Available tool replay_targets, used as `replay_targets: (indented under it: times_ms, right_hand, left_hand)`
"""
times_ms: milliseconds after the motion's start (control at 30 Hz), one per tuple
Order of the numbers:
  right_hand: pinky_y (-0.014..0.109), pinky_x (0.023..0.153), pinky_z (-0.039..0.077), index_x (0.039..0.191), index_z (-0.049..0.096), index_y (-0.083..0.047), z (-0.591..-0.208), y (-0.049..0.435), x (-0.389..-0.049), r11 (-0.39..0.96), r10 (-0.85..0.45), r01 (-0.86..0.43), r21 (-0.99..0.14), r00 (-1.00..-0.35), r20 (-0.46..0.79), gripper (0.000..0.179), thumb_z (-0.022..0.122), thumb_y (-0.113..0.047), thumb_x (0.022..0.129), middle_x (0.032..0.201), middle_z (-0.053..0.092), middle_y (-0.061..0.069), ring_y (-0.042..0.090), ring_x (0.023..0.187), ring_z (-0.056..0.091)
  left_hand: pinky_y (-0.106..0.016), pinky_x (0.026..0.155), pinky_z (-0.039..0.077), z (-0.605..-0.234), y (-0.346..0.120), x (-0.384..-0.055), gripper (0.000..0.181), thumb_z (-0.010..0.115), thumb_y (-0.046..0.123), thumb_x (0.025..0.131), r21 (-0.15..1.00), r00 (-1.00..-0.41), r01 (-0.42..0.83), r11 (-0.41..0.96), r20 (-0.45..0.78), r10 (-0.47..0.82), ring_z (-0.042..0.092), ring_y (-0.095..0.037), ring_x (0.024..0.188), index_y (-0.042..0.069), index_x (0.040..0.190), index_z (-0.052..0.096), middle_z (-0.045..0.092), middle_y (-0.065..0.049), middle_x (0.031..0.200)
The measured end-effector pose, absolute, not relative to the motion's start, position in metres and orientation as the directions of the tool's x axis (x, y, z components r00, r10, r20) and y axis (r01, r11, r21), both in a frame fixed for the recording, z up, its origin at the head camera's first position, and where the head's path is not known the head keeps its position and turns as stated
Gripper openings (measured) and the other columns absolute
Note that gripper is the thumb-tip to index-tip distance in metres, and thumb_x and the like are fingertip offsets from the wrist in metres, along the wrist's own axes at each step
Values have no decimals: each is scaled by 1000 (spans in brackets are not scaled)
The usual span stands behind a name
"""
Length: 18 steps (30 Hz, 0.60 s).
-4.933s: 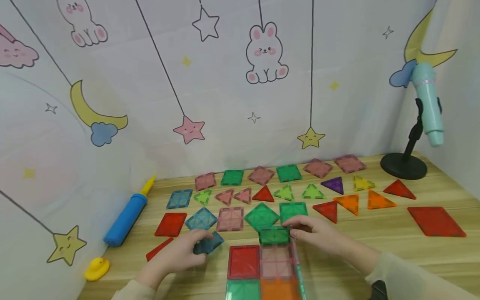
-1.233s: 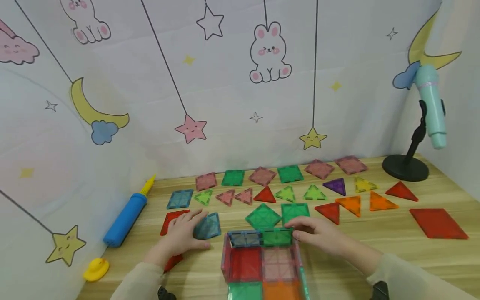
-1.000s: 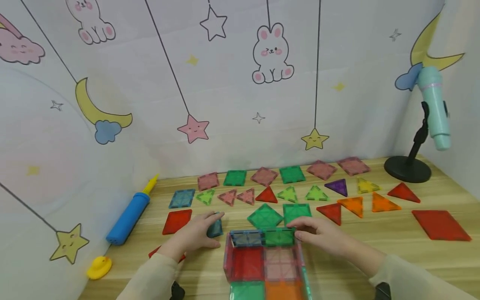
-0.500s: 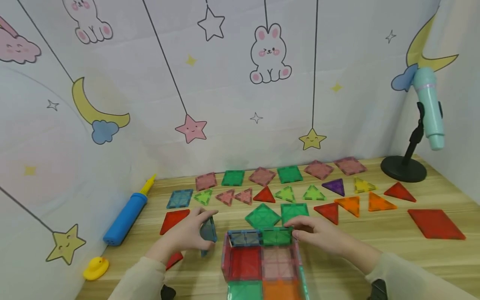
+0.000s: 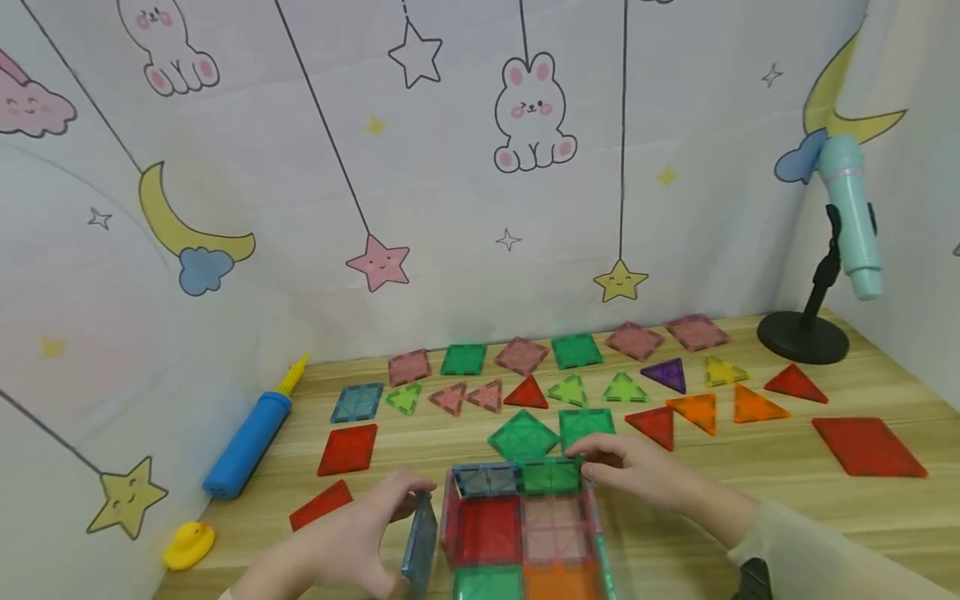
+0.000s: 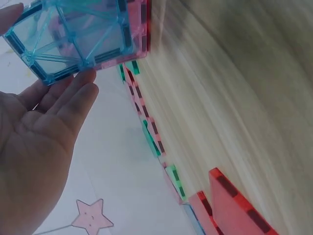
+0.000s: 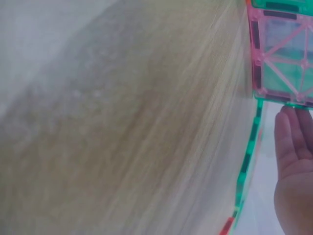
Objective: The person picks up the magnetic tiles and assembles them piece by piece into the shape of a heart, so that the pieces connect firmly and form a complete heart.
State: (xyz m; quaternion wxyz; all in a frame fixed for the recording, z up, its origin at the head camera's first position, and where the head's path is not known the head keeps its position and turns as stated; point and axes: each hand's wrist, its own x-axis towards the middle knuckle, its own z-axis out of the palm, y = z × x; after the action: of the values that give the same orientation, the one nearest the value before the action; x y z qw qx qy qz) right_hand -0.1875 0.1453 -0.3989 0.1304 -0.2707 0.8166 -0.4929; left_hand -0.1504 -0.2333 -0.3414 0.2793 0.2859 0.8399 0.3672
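Observation:
My left hand (image 5: 363, 529) pinches a blue square magnetic tile (image 5: 422, 542) between thumb and fingers. It is held upright just left of a low box of magnetic tiles. In the left wrist view the blue tile (image 6: 80, 41) overlaps a pink one behind it. The box has a floor of red (image 5: 489, 529), pink, green and orange squares. Its back wall is a grey-blue tile (image 5: 486, 480) beside a green tile (image 5: 549, 476); pink tiles stand at both sides. My right hand (image 5: 630, 468) holds the back right corner, fingertips at the green tile; in the right wrist view a pink wall tile (image 7: 283, 61) is above the fingers.
Rows of loose square and triangular tiles lie behind the box, including a green square (image 5: 587, 427). Two red tiles, one a square (image 5: 347, 450), lie left. A blue pump (image 5: 247, 446) and yellow duck (image 5: 189, 546) are far left; a microphone stand (image 5: 802, 337) is back right.
My left hand picked the blue tile up from the table, turned it upright and brought it nearer, beside the box. Earlier, the grey-blue back tile and left pink wall were added. My right hand stays at the corner.

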Motion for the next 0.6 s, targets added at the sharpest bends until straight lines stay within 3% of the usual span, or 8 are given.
replay_targets:
  times_ms: [167, 300, 600]
  right_hand:
    - [27, 83, 47, 121, 61, -18, -400, 144, -187, 373, -570, -323, -870, -820, 60, 28, 53, -29, 96, 116, 59, 1, 14, 103, 57]
    - [27, 82, 47, 121, 61, -18, -400, 144, -187, 373, -570, -327, -868, -819, 64, 27, 53, -28, 97, 115, 60, 1, 13, 102, 57]
    - [27, 82, 47, 120, 61, -19, -399, 144, -188, 393, -561, -335, -856, -825, 65, 27, 54, -29, 96, 113, 60, 0, 13, 100, 57]
  left_hand:
    - [-42, 96, 42, -337, -229, -139, 73, 75, 37, 79, 775, -659, 139, 616, -392, 642, 45, -27, 122, 16, 133, 32, 39, -5, 134]
    - [-44, 94, 43, -334, -225, -131, 70, 75, 40, 79, 768, -660, 76, 636, -440, 609, 42, -31, 124, 19, 130, 32, 38, -5, 135]
    - [-38, 95, 43, -338, -226, -126, 65, 76, 35, 78, 783, -643, 129, 608, -401, 653, 43, -29, 124, 21, 125, 32, 37, -3, 134]
